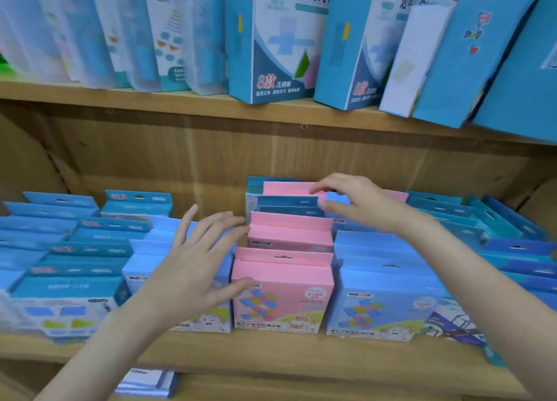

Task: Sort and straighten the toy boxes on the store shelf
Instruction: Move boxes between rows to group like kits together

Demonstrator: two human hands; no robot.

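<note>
Middle shelf: small boxes stand in rows running from front edge to back wall.
Centre row: front box at the front edge, more directly behind it.
Right-neighbour row just beside it; further rows continue toward the right end.
Left-neighbour row just beside centre row; far-left rows beyond it.
Left hand over the left-neighbour row, thumb touching the front box of the centre row.
Right hand at the back of the centre row.
Upper shelf: tall boxes upright, those toward the right end leaning.
Lower shelf: a flat pack below the middle shelf's front edge.
</note>
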